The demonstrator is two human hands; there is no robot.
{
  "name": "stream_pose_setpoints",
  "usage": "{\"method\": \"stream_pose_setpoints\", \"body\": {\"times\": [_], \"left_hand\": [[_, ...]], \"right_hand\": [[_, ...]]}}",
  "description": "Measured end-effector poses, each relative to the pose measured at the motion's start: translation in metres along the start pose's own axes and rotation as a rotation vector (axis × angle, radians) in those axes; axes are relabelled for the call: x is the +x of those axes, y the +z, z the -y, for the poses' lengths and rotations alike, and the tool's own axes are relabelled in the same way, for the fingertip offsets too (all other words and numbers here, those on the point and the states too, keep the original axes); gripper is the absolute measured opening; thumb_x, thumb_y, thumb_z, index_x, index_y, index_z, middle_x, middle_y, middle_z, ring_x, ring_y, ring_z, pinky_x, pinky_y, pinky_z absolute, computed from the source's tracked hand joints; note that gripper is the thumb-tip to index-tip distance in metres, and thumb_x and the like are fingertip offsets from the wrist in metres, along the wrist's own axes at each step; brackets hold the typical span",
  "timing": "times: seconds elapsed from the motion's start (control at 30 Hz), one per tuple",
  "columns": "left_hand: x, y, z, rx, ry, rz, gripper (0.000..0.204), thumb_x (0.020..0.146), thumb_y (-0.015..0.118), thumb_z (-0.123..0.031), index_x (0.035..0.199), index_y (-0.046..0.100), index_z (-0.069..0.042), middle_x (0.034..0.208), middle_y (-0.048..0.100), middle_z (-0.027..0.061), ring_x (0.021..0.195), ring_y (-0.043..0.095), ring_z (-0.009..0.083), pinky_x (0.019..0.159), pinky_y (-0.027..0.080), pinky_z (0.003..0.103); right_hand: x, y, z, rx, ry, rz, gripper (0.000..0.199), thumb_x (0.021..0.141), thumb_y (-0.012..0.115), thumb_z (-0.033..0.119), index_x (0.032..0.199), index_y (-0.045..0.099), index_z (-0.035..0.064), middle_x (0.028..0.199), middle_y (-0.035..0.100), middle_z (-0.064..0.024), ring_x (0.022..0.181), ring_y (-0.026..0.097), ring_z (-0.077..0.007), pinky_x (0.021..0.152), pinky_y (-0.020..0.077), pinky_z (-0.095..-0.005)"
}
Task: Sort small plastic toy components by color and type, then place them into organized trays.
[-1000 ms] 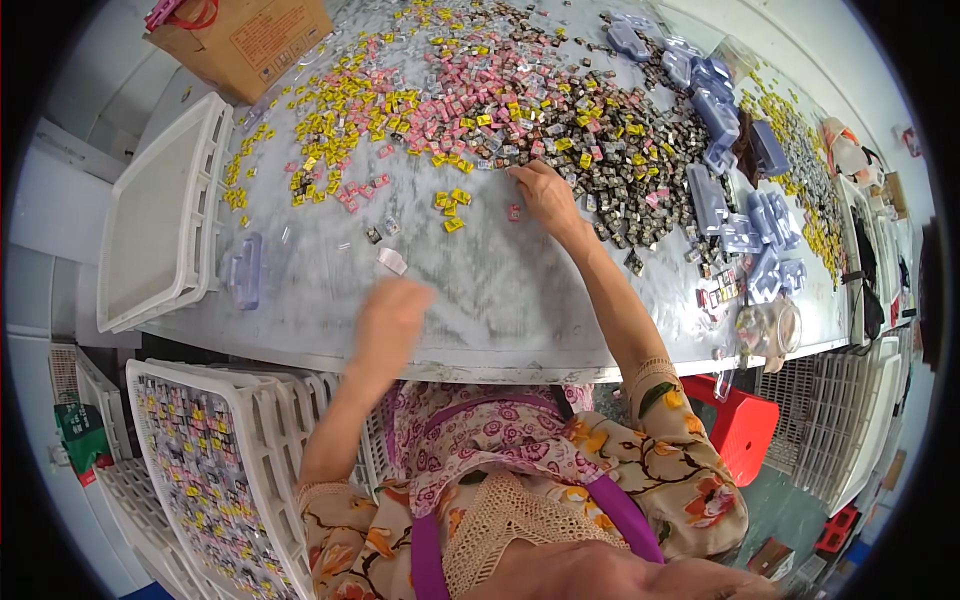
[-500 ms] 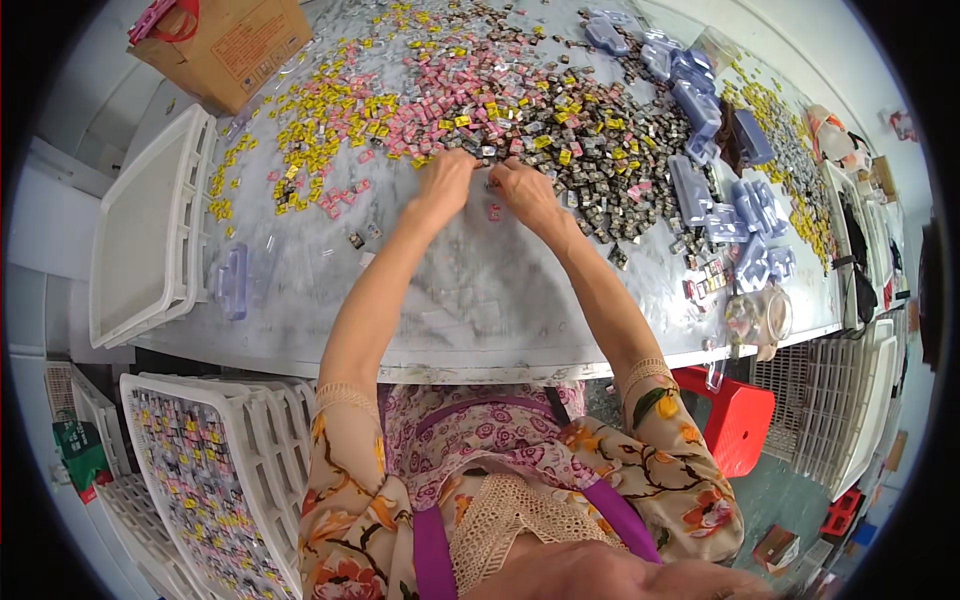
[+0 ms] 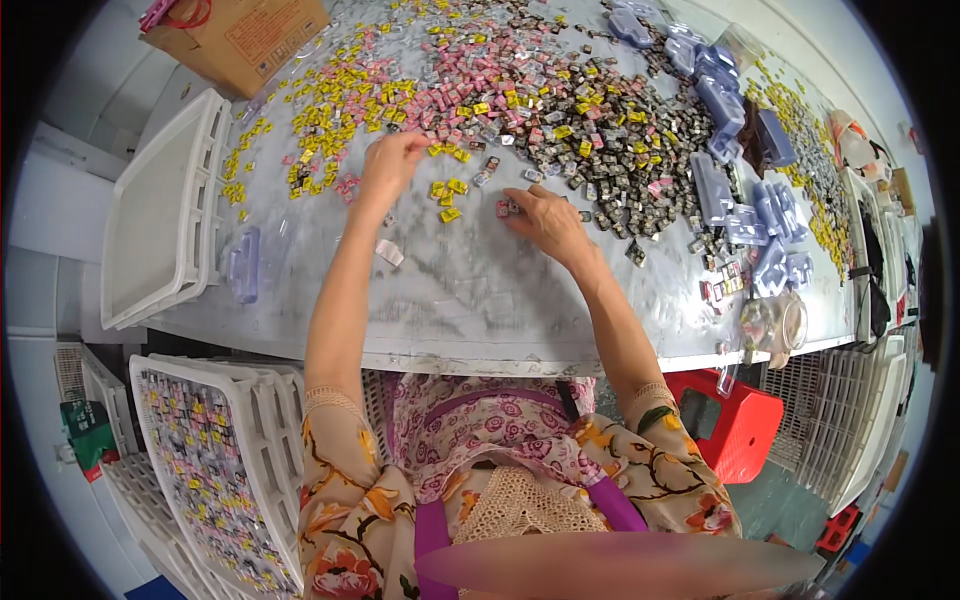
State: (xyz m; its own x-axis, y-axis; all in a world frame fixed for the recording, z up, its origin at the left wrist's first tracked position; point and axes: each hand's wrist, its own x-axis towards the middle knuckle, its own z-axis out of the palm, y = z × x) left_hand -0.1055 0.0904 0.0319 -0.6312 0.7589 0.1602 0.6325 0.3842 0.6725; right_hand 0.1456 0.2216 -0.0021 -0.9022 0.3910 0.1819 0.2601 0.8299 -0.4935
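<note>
My left hand (image 3: 392, 168) is over the left part of the table, fingers drawn together beside the edge of the mixed pile. Whatever is in its fingertips, if anything, cannot be made out. A few small yellow blocks (image 3: 447, 190) lie between my hands. Nearer to me, my right hand (image 3: 552, 222) rests low with its fingers bent, the tips on small pink and dark blocks (image 3: 503, 208). Beyond it spreads a heap of small black blocks (image 3: 610, 150), mixed with pink blocks (image 3: 470, 85) and yellow ones.
An empty white tray stack (image 3: 165, 215) leans at the left, with a cardboard box (image 3: 235, 45) behind. Clear plastic shells (image 3: 715, 190) line the right, near a round clear container (image 3: 775, 325). Below the table stand a filled tray (image 3: 205, 460) and a red stool (image 3: 735, 425).
My hands, close together at the pile's edge before, are now apart. The left has gone left, the right slightly right and nearer me. Several yellow blocks now show between them.
</note>
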Motion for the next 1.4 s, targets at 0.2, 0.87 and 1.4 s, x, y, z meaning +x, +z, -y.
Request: {"method": "stream_pose_setpoints", "body": {"times": [0.2,0.87,1.4], "left_hand": [[-0.030,-0.023,0.042,0.056,-0.081,0.059,0.022,0.085,0.068,-0.003,0.107,0.073,-0.004,0.093,0.075,0.0094,0.085,0.071,0.0169,0.079,0.055,0.030],[-0.074,-0.040,0.072,0.143,-0.098,0.098,0.039,0.072,0.081,-0.014,0.108,0.073,-0.002,0.104,0.073,0.0125,0.086,0.068,0.0226,0.080,0.054,0.035],[-0.100,-0.042,0.075,0.222,-0.137,0.040,0.030,0.070,0.075,-0.008,0.098,0.073,0.001,0.097,0.072,0.0159,0.089,0.070,0.0279,0.082,0.055,0.037]], "right_hand": [[0.002,0.023,0.009,0.100,0.004,-0.009,0.037,0.079,0.077,0.023,0.114,0.067,0.0121,0.093,0.064,-0.0113,0.085,0.066,-0.0333,0.072,0.0530,-0.0436],[-0.037,0.028,0.019,0.378,-0.023,-0.098,0.052,0.079,0.078,0.012,0.128,0.061,0.0105,0.088,0.063,-0.0056,0.070,0.059,-0.0193,0.066,0.0508,-0.0325],[-0.040,0.030,0.023,0.376,0.040,-0.119,0.051,0.076,0.082,0.012,0.123,0.064,0.0075,0.097,0.064,-0.0063,0.073,0.061,-0.0204,0.068,0.0515,-0.0322]]}}
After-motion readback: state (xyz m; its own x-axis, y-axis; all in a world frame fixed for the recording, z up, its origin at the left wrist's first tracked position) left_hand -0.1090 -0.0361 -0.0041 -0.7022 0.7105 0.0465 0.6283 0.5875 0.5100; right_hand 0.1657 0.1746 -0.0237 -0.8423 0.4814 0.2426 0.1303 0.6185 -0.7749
